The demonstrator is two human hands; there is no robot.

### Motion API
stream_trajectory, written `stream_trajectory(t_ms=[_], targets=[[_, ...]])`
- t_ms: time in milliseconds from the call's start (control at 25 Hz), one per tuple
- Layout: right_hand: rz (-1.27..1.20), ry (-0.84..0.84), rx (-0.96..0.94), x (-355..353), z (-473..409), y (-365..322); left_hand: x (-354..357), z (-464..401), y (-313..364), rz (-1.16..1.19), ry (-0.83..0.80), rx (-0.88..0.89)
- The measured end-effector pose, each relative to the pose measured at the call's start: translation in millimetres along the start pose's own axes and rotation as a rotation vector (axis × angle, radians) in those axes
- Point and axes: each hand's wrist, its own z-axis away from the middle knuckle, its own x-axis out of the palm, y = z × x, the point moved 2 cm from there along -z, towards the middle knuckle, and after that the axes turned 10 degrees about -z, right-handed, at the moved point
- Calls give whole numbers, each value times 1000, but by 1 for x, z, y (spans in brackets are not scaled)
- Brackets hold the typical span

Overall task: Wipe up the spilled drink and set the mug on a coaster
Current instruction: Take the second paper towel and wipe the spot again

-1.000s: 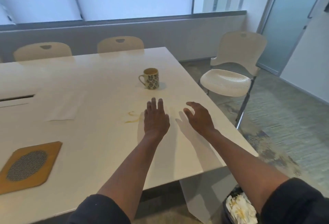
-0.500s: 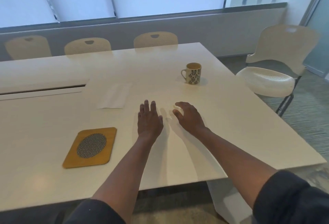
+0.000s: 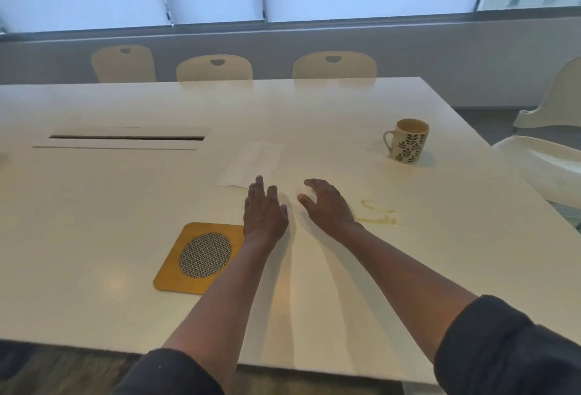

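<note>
The spill [image 3: 379, 215] lies on the table [image 3: 94, 206] just right of the right hand [image 3: 327, 206]; the mug [image 3: 408, 140] stands beyond it, the coaster [image 3: 198, 258] well to the left. Both hands, left hand [image 3: 264, 212] included, are spread and empty, fingertips nearing the napkin [image 3: 253, 163], probably to wipe. Half a second ago the napkin lay farther from them.

No legible text, labels, brand marks, numbers or signs anywhere in view. Mug [image 3: 408, 140], near the right edge of the table [image 3: 94, 206]: a dark leaf pattern only, no lettering. Coaster [image 3: 197, 258], toward the near edge: plain wood-coloured rim with a woven mesh disc, no mark. Paper napkin [image 3: 253, 163], mid-table: blank white. Chair backs along the far edge: unmarked.
</note>
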Motion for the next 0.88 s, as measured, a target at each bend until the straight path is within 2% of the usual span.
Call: stream_trajectory(t_ms=[320,480,760,880], targets=[[-14,-117,-38,40,-94,-6,12,-74,-32,-25,-60,-137],[78,-125,-56,54,-132,0,22,-105,-45,-95,-116,-172],[111,-109,-34,66,-170,10,34,-132,-56,-137,-183,-193],[122,-112,-34,69,-175,10,31,-136,-52,-226,-145,-137]])
